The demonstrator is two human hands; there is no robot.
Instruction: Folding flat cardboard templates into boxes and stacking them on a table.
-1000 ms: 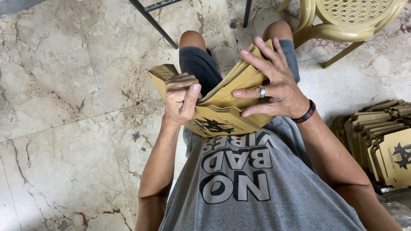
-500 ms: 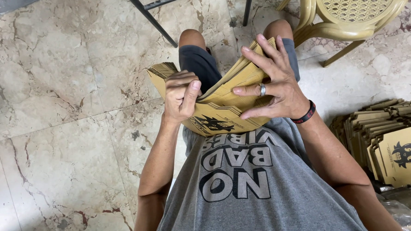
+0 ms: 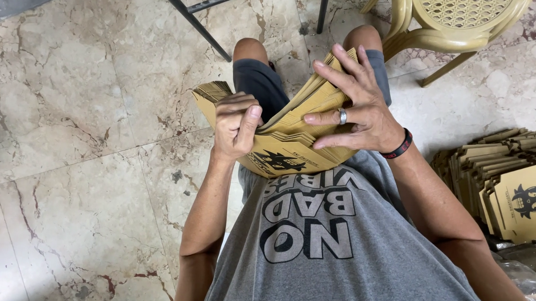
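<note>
Head cam, looking straight down at a seated person's lap. Both hands were on a thick stack of flat cardboard sleeves (image 3: 292, 142), tan with a black printed logo, propped over the thighs and against the grey printed T-shirt (image 3: 336, 250). The left hand (image 3: 236, 122) had its grip clenched round the stack's left edge, thumb pressed on the top sheets. The right hand (image 3: 357, 109), with a ring and a dark wristband (image 3: 399, 147), lay fingers spread over the fanned-up right side, grasping the stack there too. Off to the right, another pile of the same cardboard sleeves (image 3: 508, 179) sat on the marble floor (image 3: 87, 160). A yellowish plastic chair (image 3: 448, 23) stood just past the knees.
</note>
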